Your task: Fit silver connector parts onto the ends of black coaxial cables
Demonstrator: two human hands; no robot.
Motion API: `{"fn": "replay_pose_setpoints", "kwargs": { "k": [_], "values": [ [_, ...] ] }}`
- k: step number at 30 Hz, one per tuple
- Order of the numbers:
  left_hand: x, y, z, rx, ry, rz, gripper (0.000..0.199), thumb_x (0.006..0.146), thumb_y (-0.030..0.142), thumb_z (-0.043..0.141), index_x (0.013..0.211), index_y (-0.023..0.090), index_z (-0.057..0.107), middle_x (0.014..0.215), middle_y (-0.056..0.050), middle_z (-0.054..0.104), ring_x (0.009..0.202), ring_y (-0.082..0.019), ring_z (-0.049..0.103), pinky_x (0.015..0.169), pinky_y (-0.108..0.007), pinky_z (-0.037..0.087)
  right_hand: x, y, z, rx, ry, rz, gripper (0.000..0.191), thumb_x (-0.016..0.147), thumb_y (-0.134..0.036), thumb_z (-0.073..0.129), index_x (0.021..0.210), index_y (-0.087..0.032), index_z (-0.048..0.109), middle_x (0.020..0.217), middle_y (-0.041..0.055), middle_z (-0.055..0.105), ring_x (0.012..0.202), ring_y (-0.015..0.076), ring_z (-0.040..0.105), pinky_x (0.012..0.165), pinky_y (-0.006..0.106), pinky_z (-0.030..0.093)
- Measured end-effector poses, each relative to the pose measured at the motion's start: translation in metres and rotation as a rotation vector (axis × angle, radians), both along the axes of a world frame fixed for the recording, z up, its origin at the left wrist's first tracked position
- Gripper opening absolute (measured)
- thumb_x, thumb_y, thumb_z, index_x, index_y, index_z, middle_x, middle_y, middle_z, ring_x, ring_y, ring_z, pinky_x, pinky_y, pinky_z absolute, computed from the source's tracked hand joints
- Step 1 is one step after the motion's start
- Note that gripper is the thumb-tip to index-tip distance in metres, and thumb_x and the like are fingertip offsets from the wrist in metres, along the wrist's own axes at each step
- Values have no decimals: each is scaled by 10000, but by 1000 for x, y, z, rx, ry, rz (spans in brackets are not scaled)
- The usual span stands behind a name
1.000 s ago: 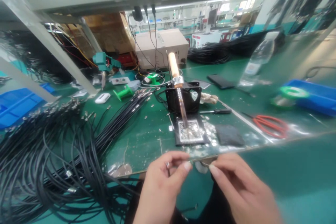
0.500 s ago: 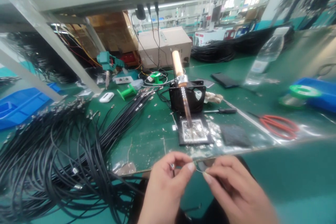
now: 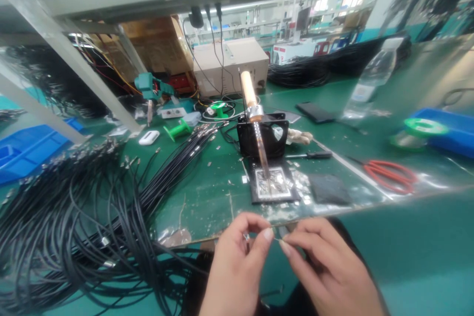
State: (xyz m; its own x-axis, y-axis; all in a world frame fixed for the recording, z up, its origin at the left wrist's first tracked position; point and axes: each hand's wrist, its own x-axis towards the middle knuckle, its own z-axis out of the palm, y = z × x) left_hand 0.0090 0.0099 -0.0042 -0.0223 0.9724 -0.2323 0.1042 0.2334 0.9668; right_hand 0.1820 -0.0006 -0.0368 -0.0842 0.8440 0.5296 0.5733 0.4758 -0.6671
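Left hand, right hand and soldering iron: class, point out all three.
Left hand [image 3: 239, 259], head view: back of the hand.
Right hand [image 3: 331, 262], head view: back of the hand.
Soldering iron [image 3: 254, 111], head view: metal collar.

Green benchtop [image 3: 203, 185] carries black cables [image 3: 163, 182] left; black fan [image 3: 246, 141] mid-bench; red-handled tool [image 3: 391, 175], blue bin [image 3: 454, 132] right

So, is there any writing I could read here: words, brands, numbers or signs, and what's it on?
No text can be read.
Label on the bottle: too blurred to read.
Red marks on the white machine behind: too small and blurred to read.
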Motion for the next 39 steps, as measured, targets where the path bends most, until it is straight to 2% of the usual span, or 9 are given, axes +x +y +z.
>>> {"fn": "replay_pose_setpoints", "kwargs": {
  "k": [7,12,19,23,26,30,33,36,39],
  "values": [
    [1,-4,-6,84,78,26,344,928,538,724,893,196,705,721,-12,600,649,-159,502,553,-233,370,-3,0,-4,-11,4,-12,148,994,-302,677,933,-219,783,921,30,696,779,55,697,740,83,563],
    [2,-3,-4,70,69,27,350,923,539,729,883,192,705,712,-8,596,631,-151,493,553,-235,369,-3,-1,-5,-75,47,22,150,998,-312,676,924,-231,779,871,2,701,731,37,685,703,62,543],
    [0,-3,-5,26,3,24,382,927,528,716,1127,208,781,613,27,500,559,-144,443,517,-242,320,3,-5,-7,-276,178,-73,301,980,-461,672,843,-215,777,828,28,697,686,76,679,615,104,528],
    [-1,-5,-6,52,0,-4,363,946,529,692,1093,214,799,592,25,485,555,-147,452,510,-241,317,4,-11,-9,-485,265,-79,405,977,-569,625,870,-193,731,802,27,682,634,79,640,569,114,500],
    [-3,-5,-7,52,-1,8,351,956,529,689,1076,211,774,650,10,556,601,-148,494,529,-234,343,4,-15,-13,-593,329,-87,471,978,-634,585,904,-182,693,813,37,675,688,97,653,592,121,507],
    [-3,-5,-6,21,-23,-7,347,942,526,716,1030,191,727,819,-33,683,657,-140,538,554,-228,362,3,-16,-15,-655,369,-73,496,981,-665,563,963,-182,673,842,46,674,757,112,668,626,124,520],
    [-1,-5,-3,-19,-57,-34,361,934,527,718,1053,186,703,903,-65,733,688,-149,573,567,-235,362,2,-17,-15,-668,372,-59,521,977,-687,555,967,-180,678,863,57,690,758,114,666,596,128,506],
    [0,-6,-2,-64,-52,-54,404,926,523,714,1162,195,698,952,-85,764,754,-178,614,595,-253,370,0,-17,-12,-650,374,-58,518,984,-676,551,956,-179,695,769,46,645,750,121,670,587,132,499],
    [-1,-6,-2,-76,-30,-68,366,921,500,726,1120,193,712,979,-94,792,838,-202,659,691,-276,435,-2,-17,-9,-622,389,-41,503,979,-657,578,935,-177,721,767,53,651,760,126,683,564,130,491]
  ]
}}
